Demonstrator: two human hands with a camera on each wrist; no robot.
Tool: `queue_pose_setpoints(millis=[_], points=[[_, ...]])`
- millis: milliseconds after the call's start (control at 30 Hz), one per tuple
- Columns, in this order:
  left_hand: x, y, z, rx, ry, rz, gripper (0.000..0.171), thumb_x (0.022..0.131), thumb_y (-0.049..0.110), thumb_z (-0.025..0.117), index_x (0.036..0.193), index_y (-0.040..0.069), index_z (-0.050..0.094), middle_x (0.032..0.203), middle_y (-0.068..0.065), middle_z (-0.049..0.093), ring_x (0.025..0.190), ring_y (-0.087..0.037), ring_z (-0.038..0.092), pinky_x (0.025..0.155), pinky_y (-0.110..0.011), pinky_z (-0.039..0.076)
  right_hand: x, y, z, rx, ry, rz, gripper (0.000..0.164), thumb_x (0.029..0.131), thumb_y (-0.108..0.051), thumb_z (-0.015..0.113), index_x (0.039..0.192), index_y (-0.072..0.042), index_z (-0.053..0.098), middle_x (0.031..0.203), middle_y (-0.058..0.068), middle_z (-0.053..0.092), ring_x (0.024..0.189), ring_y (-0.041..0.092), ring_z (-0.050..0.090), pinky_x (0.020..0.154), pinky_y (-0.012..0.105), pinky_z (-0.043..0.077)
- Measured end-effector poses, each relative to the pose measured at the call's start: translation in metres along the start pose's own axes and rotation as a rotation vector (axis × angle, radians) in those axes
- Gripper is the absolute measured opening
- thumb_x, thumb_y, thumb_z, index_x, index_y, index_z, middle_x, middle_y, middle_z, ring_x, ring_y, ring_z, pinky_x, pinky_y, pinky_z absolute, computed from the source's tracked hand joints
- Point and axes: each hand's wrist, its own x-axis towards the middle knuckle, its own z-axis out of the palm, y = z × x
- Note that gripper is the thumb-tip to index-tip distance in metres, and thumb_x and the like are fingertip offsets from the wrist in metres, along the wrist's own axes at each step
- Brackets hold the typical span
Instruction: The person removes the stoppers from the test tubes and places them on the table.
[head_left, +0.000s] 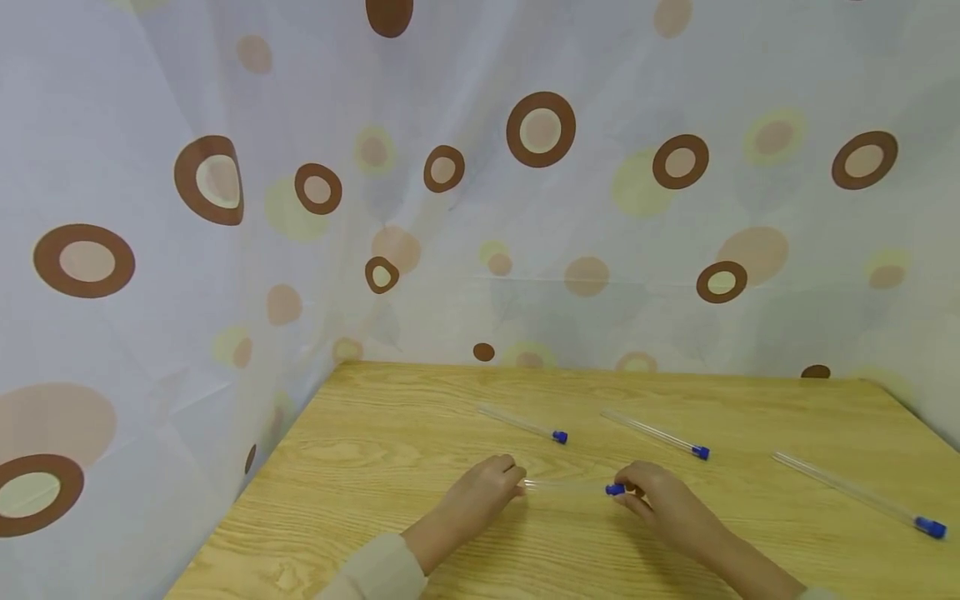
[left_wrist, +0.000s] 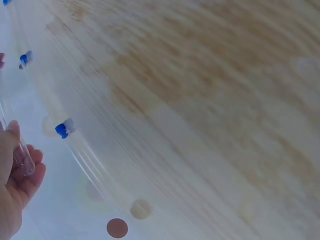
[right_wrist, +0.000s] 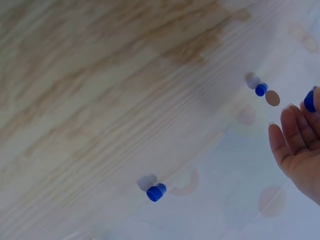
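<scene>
A clear test tube (head_left: 564, 486) with a blue cap (head_left: 615, 490) lies level between the two hands, above the wooden table. My left hand (head_left: 486, 492) pinches its rounded closed end, which shows between thumb and fingers in the left wrist view (left_wrist: 27, 167). At the other end, my right hand (head_left: 663, 504) pinches the blue cap between thumb and fingertips. In the right wrist view only part of that cap (right_wrist: 310, 101) shows, and the other fingers of the right hand (right_wrist: 300, 145) stand loosely extended.
Three more clear tubes with blue caps lie on the wooden table (head_left: 360, 467): one at the back middle (head_left: 517, 421), one behind the right hand (head_left: 652, 432) and one at the right (head_left: 847, 486). A patterned curtain (head_left: 465, 317) hangs behind and at the left.
</scene>
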Motion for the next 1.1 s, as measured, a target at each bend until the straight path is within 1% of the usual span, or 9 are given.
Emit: queue_pose_setpoints(millis=[100, 200, 300, 433, 533, 667, 833, 933, 1100], points=[[0.0015, 0.0007, -0.0011, 0.003, -0.014, -0.005, 0.015, 0.085, 0.023, 0.066, 0.091, 0.009, 0.065, 0.080, 0.004, 0.061, 0.073, -0.003, 0.059, 0.068, -0.002, 0.046, -0.0001, 0.0008, -0.0018, -0.002, 0.009, 0.001, 0.005, 0.082, -0.007, 0.066, 0.086, -0.009, 0.063, 0.084, -0.005, 0.061, 0.072, 0.001, 0.053, 0.060, 0.018, 0.050], [0.0022, 0.0017, -0.0021, -0.003, -0.012, -0.001, 0.014, 0.085, 0.022, 0.065, 0.090, 0.009, 0.065, 0.079, 0.004, 0.061, 0.072, -0.003, 0.059, 0.068, -0.002, 0.046, -0.0004, 0.0011, -0.0029, -0.001, 0.014, 0.002, 0.005, 0.082, -0.007, 0.066, 0.086, -0.009, 0.063, 0.084, -0.005, 0.061, 0.072, 0.001, 0.052, 0.060, 0.018, 0.050], [0.0030, 0.0024, -0.0028, -0.016, -0.006, -0.001, 0.013, 0.085, 0.021, 0.066, 0.089, 0.008, 0.065, 0.079, 0.003, 0.061, 0.071, -0.004, 0.059, 0.067, -0.002, 0.046, -0.0013, 0.0018, -0.0027, 0.006, 0.007, 0.009, 0.005, 0.083, -0.008, 0.066, 0.087, -0.009, 0.063, 0.085, -0.004, 0.062, 0.072, 0.001, 0.053, 0.061, 0.017, 0.050], [0.0031, 0.0024, -0.0026, -0.026, -0.023, -0.016, 0.014, 0.085, 0.021, 0.065, 0.092, 0.008, 0.066, 0.081, 0.003, 0.062, 0.073, -0.005, 0.060, 0.068, -0.003, 0.047, -0.0031, 0.0024, -0.0012, 0.023, -0.002, 0.015, 0.006, 0.083, -0.008, 0.066, 0.088, -0.008, 0.063, 0.087, -0.004, 0.062, 0.073, 0.003, 0.055, 0.062, 0.018, 0.051], [0.0029, 0.0020, -0.0025, -0.022, -0.032, -0.019, 0.015, 0.086, 0.021, 0.064, 0.093, 0.008, 0.066, 0.082, 0.003, 0.062, 0.074, -0.005, 0.060, 0.069, -0.004, 0.047, -0.0042, 0.0022, -0.0007, 0.023, -0.001, 0.019, 0.006, 0.084, -0.011, 0.066, 0.089, -0.009, 0.063, 0.088, -0.004, 0.062, 0.074, 0.004, 0.055, 0.063, 0.020, 0.051], [0.0029, 0.0016, -0.0017, -0.006, -0.020, -0.003, 0.015, 0.084, 0.022, 0.066, 0.092, 0.009, 0.066, 0.082, 0.003, 0.062, 0.075, -0.004, 0.060, 0.070, -0.004, 0.047, -0.0055, 0.0023, -0.0013, -0.002, 0.004, 0.020, 0.010, 0.084, -0.015, 0.067, 0.091, -0.010, 0.064, 0.090, -0.003, 0.063, 0.074, 0.005, 0.054, 0.062, 0.020, 0.051], [0.0030, 0.0016, -0.0002, 0.006, -0.001, 0.004, 0.015, 0.083, 0.022, 0.068, 0.092, 0.010, 0.066, 0.082, 0.004, 0.062, 0.075, -0.004, 0.060, 0.070, -0.004, 0.047, -0.0066, 0.0047, -0.0007, -0.076, 0.036, -0.048, 0.014, 0.082, -0.014, 0.069, 0.094, -0.008, 0.065, 0.091, -0.002, 0.062, 0.075, 0.011, 0.056, 0.061, 0.020, 0.051], [0.0037, 0.0021, -0.0008, -0.015, 0.002, -0.002, 0.015, 0.084, 0.021, 0.067, 0.093, 0.009, 0.066, 0.083, 0.003, 0.063, 0.076, -0.005, 0.061, 0.071, -0.005, 0.048, -0.0065, 0.0066, 0.0010, -0.124, 0.060, -0.091, 0.013, 0.081, -0.012, 0.070, 0.092, -0.008, 0.065, 0.090, -0.004, 0.061, 0.078, 0.014, 0.057, 0.063, 0.021, 0.052], [0.0043, 0.0039, -0.0027, -0.021, 0.005, -0.004, 0.016, 0.085, 0.021, 0.066, 0.094, 0.008, 0.065, 0.084, 0.003, 0.063, 0.077, -0.005, 0.062, 0.072, -0.004, 0.048, -0.0060, 0.0091, 0.0039, -0.170, 0.101, -0.162, 0.013, 0.078, -0.007, 0.071, 0.089, -0.008, 0.065, 0.087, -0.007, 0.059, 0.078, 0.012, 0.054, 0.063, 0.020, 0.051]])
